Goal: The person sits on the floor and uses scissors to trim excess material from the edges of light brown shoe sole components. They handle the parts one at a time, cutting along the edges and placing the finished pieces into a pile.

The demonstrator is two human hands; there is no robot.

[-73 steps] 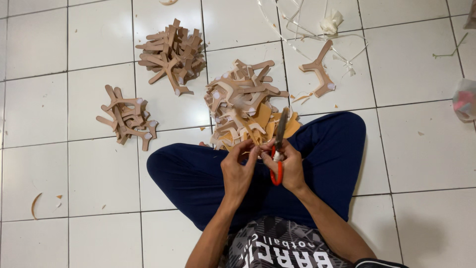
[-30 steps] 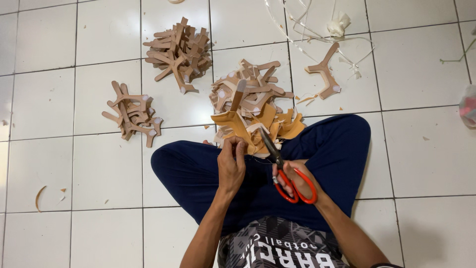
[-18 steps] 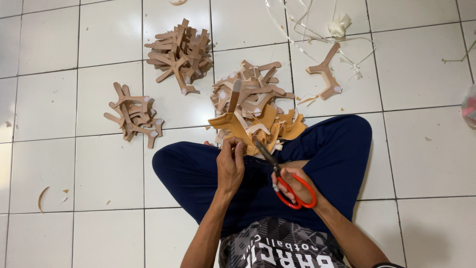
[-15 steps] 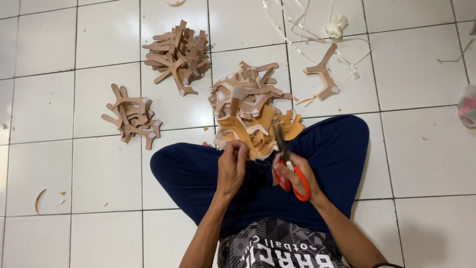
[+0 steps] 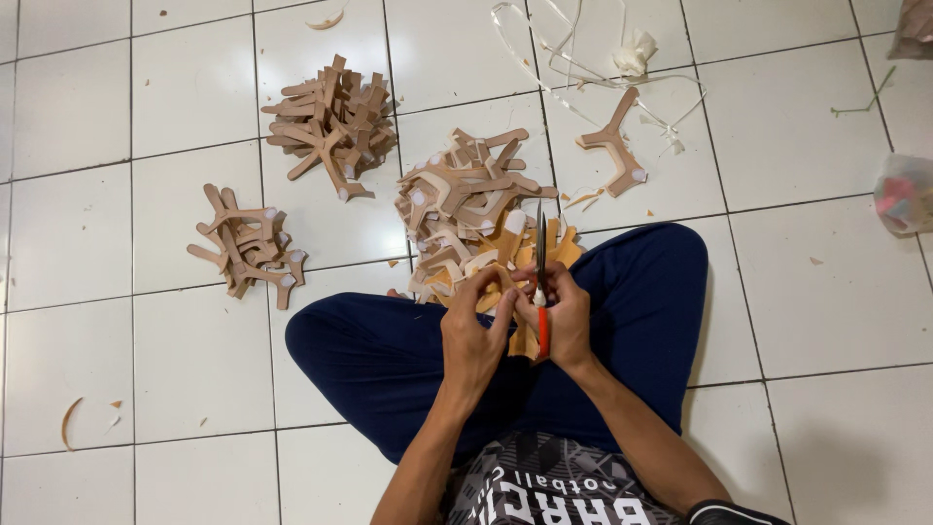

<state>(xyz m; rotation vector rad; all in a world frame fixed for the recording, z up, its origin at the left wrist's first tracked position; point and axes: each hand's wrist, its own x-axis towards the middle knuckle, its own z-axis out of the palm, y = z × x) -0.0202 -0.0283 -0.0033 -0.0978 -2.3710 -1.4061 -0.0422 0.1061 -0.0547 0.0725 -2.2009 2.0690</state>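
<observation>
I sit cross-legged on a white tiled floor in dark blue trousers. My right hand point(image 5: 562, 316) grips red-handled scissors point(image 5: 540, 282), blades pointing straight away from me and closed together. My left hand point(image 5: 473, 335) pinches a tan Y-shaped leather-like piece point(image 5: 491, 297) right beside the blades; most of it is hidden by my fingers. Both hands meet over my lap, just in front of a pile of tan and orange cut pieces point(image 5: 466, 209).
Two more heaps of brown Y-shaped pieces lie at the far left point(image 5: 243, 248) and far centre point(image 5: 330, 122). A single piece point(image 5: 614, 144) lies among white plastic strips point(image 5: 583, 58). A clear bag point(image 5: 904, 190) sits at right. Small scraps point(image 5: 70, 420) dot the floor.
The scissors were open and tilted left a second ago; now they are closed and upright, and my right hand has moved in against my left hand.
</observation>
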